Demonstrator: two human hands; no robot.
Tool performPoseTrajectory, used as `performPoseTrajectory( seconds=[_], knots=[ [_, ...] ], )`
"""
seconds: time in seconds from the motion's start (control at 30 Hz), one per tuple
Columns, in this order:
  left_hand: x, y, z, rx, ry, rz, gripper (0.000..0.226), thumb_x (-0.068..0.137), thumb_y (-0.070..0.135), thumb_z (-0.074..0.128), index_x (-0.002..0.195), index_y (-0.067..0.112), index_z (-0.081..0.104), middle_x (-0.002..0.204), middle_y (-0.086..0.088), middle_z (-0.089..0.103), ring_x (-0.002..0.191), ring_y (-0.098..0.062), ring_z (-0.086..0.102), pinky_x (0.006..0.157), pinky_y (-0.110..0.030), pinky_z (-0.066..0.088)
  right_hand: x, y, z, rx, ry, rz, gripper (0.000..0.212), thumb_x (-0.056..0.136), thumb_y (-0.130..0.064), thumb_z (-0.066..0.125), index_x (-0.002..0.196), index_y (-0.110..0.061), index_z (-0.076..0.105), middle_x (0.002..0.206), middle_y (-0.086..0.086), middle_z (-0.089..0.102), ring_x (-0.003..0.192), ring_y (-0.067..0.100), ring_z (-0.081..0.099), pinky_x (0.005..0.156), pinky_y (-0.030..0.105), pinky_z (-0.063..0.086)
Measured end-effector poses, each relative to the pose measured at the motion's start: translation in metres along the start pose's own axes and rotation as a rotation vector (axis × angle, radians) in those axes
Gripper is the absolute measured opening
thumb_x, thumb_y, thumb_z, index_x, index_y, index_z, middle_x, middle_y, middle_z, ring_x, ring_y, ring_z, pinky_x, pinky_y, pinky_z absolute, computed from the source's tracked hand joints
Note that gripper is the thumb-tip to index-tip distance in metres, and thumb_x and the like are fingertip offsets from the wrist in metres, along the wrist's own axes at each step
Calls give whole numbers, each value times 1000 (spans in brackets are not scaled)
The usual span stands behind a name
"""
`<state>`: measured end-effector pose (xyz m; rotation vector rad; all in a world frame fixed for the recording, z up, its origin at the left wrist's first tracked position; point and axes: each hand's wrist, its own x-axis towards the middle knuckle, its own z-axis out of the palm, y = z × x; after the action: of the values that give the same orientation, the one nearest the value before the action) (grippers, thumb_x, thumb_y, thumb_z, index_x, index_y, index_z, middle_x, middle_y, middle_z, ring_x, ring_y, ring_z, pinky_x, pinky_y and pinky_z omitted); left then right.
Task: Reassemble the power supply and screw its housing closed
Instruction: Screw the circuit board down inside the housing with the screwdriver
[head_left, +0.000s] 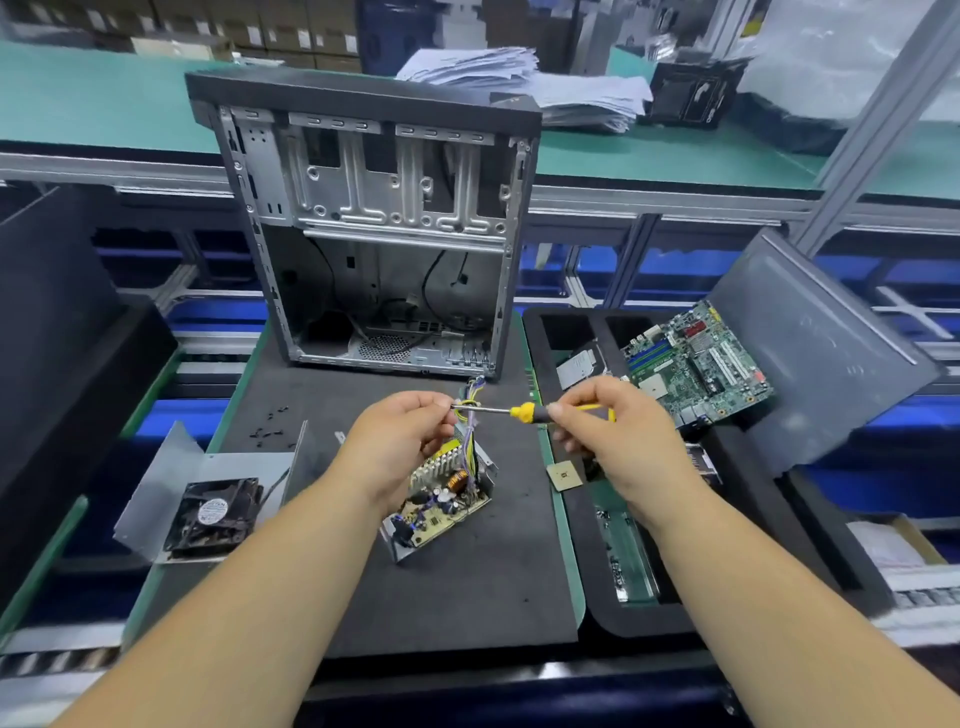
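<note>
The open power supply (441, 504) lies on the black mat (467, 597), its circuit board bare in the lower housing half, with a wire bundle (470, 410) rising from it. To the left lies the housing cover (208, 499) with a black fan (215, 514) in it. My right hand (608, 436) grips the yellow-and-black handle of a screwdriver (524, 412) held level above the board. My left hand (405, 441) pinches the tip end of its metal shaft; what sits at the tip is too small to tell. Several loose black screws (270, 431) lie on the mat at the left.
An empty computer case (363, 234) stands upright at the mat's far edge. At the right, a black foam tray (727, 597) holds a green motherboard (696, 358) and small parts; a CPU chip (563, 475) lies beside it. A grey side panel (810, 353) leans beyond.
</note>
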<state>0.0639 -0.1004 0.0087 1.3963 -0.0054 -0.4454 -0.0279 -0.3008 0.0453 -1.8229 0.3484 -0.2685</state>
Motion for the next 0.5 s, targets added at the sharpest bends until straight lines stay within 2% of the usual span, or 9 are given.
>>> performPoseTrajectory(
  seconds=[0.1, 0.17, 0.23, 0.3, 0.37, 0.43, 0.5],
  knots=[
    [-10, -9, 23, 10, 2, -7, 16, 98, 10, 55, 87, 11, 66, 69, 5, 67, 60, -2, 58, 56, -13, 47, -4, 7, -17, 192, 43, -6, 8, 85, -20, 75, 78, -21, 70, 70, 9, 71, 57, 13, 61, 51, 18, 47],
    [-16, -17, 36, 24, 31, 4, 17, 98, 11, 55, 86, 11, 66, 71, 3, 66, 59, -2, 57, 55, -14, 46, -6, 12, -26, 248, 38, -14, 11, 86, -21, 73, 76, -26, 70, 72, 13, 70, 59, 13, 61, 54, 18, 48],
    [-21, -28, 44, 101, 65, 40, 18, 98, 12, 55, 84, 13, 66, 70, 4, 66, 61, -4, 58, 62, -19, 46, -7, 19, -35, 265, 6, -15, 12, 86, -23, 69, 76, -30, 70, 80, 17, 71, 63, 13, 63, 58, 20, 50],
    [-27, -40, 48, 203, 73, 101, 20, 98, 11, 54, 82, 15, 66, 72, 3, 67, 63, -6, 59, 64, -20, 46, -8, 26, -42, 258, -32, -7, 10, 83, -26, 66, 76, -31, 70, 84, 16, 72, 66, 13, 63, 59, 21, 51],
    [-31, -52, 52, 303, 79, 160, 21, 98, 10, 53, 81, 17, 65, 76, 2, 68, 68, -7, 62, 64, -15, 47, -9, 36, -48, 240, -73, -6, 7, 81, -27, 65, 77, -30, 70, 84, 14, 72, 67, 13, 62, 59, 21, 51],
    [-32, -61, 54, 393, 93, 200, 18, 97, 12, 54, 84, 21, 64, 84, 2, 70, 79, -10, 66, 74, -21, 51, -10, 45, -50, 203, -102, -19, 6, 82, -26, 64, 78, -26, 69, 79, 6, 73, 67, 11, 61, 60, 20, 51],
    [-31, -68, 54, 487, 123, 265, 16, 95, 14, 56, 90, 28, 62, 92, 4, 67, 86, -4, 62, 79, -19, 47, -10, 51, -51, 157, -116, -32, 6, 86, -23, 64, 81, -21, 67, 80, 0, 74, 67, 9, 60, 61, 20, 51]
  ],
)
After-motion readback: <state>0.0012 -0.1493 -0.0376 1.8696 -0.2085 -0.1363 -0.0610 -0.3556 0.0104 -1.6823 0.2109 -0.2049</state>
